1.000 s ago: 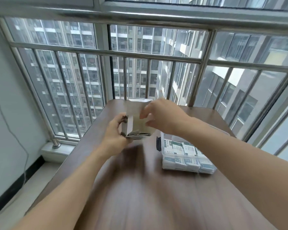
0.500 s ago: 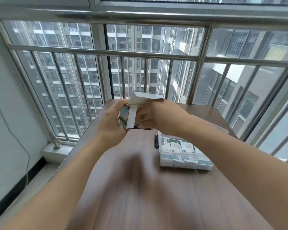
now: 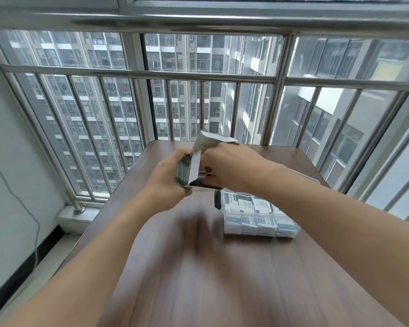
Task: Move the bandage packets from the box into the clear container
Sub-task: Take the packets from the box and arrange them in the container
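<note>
While the small cardboard box (image 3: 189, 170) is gripped up off the desk (image 3: 222, 279) in the left hand (image 3: 168, 182), fingers wrapped round its side, its open end gets turned toward the right hand (image 3: 229, 168), probably so the packets can be pulled straight out. The right fingers are pinched on something at the mouth, likely a bandage packet, hard to tell. White-and-green bandage packets (image 3: 248, 205) are already packed in rows inside the clear container (image 3: 257, 230), sitting just below the right wrist.

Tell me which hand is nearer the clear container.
Right. The right hand is at the box, its forearm passing just above the clear container. The left hand holds the box farther left of it.
</note>
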Available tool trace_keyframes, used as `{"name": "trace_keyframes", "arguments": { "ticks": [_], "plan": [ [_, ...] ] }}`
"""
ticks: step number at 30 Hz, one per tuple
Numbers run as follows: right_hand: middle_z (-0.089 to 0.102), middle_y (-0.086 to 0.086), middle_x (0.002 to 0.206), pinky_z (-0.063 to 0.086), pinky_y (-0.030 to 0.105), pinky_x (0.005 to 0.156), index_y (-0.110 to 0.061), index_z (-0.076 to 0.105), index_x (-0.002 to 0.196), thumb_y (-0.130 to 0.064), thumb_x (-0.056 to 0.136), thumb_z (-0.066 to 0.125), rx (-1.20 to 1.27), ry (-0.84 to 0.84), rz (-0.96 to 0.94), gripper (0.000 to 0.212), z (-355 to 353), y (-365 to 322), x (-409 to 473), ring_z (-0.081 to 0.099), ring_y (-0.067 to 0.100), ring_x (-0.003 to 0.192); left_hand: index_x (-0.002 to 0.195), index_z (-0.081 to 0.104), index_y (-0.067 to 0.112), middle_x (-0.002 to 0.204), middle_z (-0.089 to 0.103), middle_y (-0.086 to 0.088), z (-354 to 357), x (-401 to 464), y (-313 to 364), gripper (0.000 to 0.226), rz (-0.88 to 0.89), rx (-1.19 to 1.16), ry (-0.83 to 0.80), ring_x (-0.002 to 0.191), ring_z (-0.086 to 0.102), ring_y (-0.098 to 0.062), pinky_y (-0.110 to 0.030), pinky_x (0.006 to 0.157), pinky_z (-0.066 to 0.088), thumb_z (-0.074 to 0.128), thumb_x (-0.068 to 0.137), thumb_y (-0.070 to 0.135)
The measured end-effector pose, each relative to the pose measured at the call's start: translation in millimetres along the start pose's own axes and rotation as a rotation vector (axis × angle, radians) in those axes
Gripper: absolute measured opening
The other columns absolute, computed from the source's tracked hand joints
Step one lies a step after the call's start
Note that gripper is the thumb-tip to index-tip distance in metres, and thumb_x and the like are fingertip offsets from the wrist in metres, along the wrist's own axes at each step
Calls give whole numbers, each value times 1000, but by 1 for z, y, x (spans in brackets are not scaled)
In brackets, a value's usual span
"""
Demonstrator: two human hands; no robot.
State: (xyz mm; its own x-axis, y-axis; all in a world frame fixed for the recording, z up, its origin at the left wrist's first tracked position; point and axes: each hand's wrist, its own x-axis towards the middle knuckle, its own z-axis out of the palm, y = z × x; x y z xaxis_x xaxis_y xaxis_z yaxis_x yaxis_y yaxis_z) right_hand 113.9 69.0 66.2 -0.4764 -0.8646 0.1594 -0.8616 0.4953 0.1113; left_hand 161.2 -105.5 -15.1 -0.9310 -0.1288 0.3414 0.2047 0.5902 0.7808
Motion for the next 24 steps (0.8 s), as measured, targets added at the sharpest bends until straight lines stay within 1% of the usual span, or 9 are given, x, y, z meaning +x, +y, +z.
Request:
{"name": "trace_keyframes", "arguments": {
  "ticks": [3, 5, 8, 10, 12, 14, 18, 20, 24],
  "plan": [
    [53, -3, 69, 54, 35, 64, -20, 47, 72, -22, 95, 62, 13, -53, 84, 27, 6, -1, 8, 53, 19, 60, 119, 53, 45, 103, 59, 27, 2, 2, 2, 77, 2, -26, 4, 98, 61, -22, -48, 84, 58, 74, 57, 3],
    [47, -5, 62, 46, 30, 57, -19, 47, 69, -16, 97, 58, 39, -80, 134, 30, 9, -2, 10, 47, 12, 52, 117, 53, 45, 103, 59, 24, 3, 2, 4, 76, -3, -22, 15, 100, 61, -23, -47, 81, 58, 74, 55, 7],
    [51, 0, 69, 40, 30, 57, -12, 65, 83, -19, 96, 60, 88, -57, 174, 15, 8, 1, 10, 52, 22, 60, 110, 56, 42, 97, 62, 27, 3, 1, 1, 71, -67, -67, 27, 98, 63, -19, -46, 75, 62, 80, 53, 8],
    [49, -1, 69, 38, 30, 57, -17, 68, 79, -19, 94, 63, 91, 4, 158, 16, 7, 5, 11, 52, 27, 64, 112, 59, 37, 104, 68, 15, 5, 2, -3, 73, -134, -131, 35, 104, 65, -15, -47, 78, 63, 84, 52, 3],
    [52, -1, 73, 42, 32, 58, -18, 67, 77, -14, 93, 63, 84, 38, 146, 17, 6, 8, 13, 56, 27, 67, 111, 59, 35, 110, 69, 4, 8, 4, -8, 74, -202, -176, 54, 108, 65, -14, -43, 81, 63, 86, 53, -1],
    [60, 0, 79, 52, 35, 62, -11, 71, 81, -11, 94, 64, 87, 65, 143, 14, 1, 11, 13, 60, 22, 67, 104, 58, 35, 111, 69, 5, 10, 6, -14, 71, -246, -184, 83, 107, 64, -10, -38, 84, 60, 88, 54, -6],
    [68, 0, 83, 59, 36, 65, -5, 69, 76, -13, 97, 63, 139, 122, 148, 23, -18, 18, 8, 61, 15, 62, 101, 59, 29, 111, 68, 1, 14, 3, -29, 70, -312, -222, 92, 108, 64, -17, -42, 85, 60, 88, 54, -14],
    [71, 1, 91, 60, 31, 60, -9, 75, 86, -16, 99, 61, 209, 131, 165, 20, -26, 22, 4, 63, 10, 59, 104, 59, 28, 113, 69, -2, 19, -2, -40, 71, -339, -265, 87, 109, 67, -22, -41, 87, 59, 88, 56, -16],
    [70, 5, 98, 61, 32, 53, -4, 75, 87, -12, 97, 63, 406, 175, 238, 17, -35, 36, -8, 71, 18, 60, 114, 55, 19, 123, 66, -14, 25, -9, -50, 71, -385, -375, 77, 101, 70, -19, -26, 77, 61, 87, 60, -16]
  ]
}}
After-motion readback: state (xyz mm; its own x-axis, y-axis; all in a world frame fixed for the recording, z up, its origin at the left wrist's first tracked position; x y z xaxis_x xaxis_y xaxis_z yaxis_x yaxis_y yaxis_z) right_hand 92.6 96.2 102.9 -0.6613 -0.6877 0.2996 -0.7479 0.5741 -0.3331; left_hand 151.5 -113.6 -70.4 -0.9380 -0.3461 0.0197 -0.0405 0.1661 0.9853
